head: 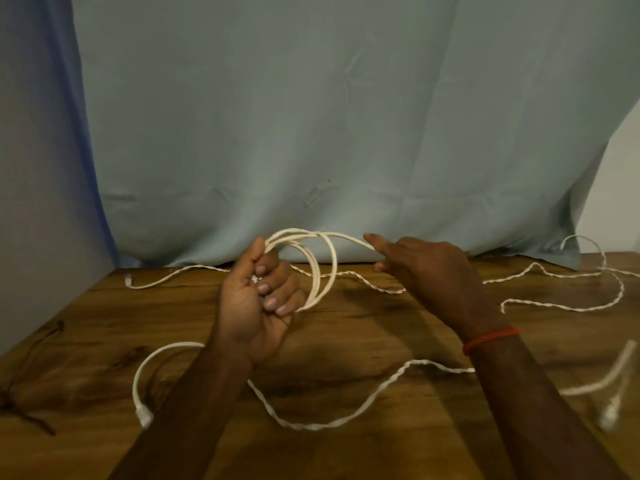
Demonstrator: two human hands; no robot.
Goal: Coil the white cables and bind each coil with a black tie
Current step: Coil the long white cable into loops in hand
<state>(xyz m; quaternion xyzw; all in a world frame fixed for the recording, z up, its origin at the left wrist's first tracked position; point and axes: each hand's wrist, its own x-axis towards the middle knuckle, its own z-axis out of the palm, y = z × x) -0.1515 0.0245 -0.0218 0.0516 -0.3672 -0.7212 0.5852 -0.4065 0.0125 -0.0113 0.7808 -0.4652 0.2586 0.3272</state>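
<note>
My left hand point(258, 299) is shut on a coil of white cable point(320, 268), held up above the wooden table with several loops hanging to its right. My right hand point(426, 268), with a red thread on the wrist, pinches the strand leaving the top of the coil between thumb and forefinger. More white cable point(346, 422) trails loose over the table in front of me, ending in a plug point(144, 415) at the near left. Other loose white cable point(561, 308) lies at the right. Dark ties point(27, 407) lie at the table's left edge, dim and hard to make out.
The wooden table point(363, 455) reaches back to a pale blue cloth point(329, 133) hanging behind it. Another plug end point(129, 280) lies at the far left, and a blurred plug point(609, 410) at the near right. A white wall shows at the far right.
</note>
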